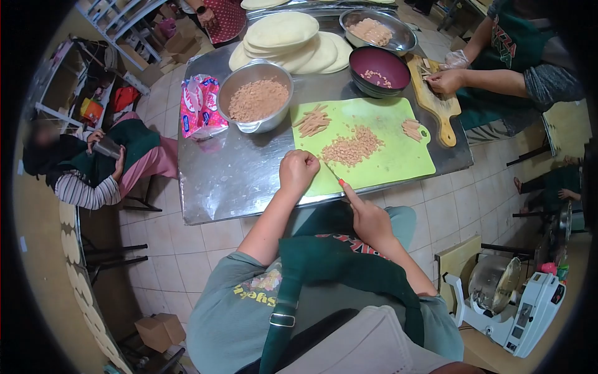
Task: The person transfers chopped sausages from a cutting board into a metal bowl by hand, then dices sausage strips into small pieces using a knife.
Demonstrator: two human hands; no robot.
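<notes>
My right hand [369, 218] is wrapped round a small knife [337, 177] with a red handle, its blade over the near edge of the green cutting board [398, 165]. My left hand [299, 169] is closed at the board's left near corner, close to the knife tip; what its fingers hold, if anything, is hidden. Small diced pinkish pieces [352, 147] are heaped in the board's middle. Uncut strips [312, 121] lie at its upper left, and a smaller group of strips [411, 129] lies at the right near the handle hole.
A metal bowl of crumbly pieces [256, 100], a pink packet [202, 109], a purple bowl [379, 70], stacked flat breads [283, 34] and another metal bowl [374, 31] stand on the metal table [218, 193]. At right, a co-worker's hands [446, 80] work over a wooden board [443, 118].
</notes>
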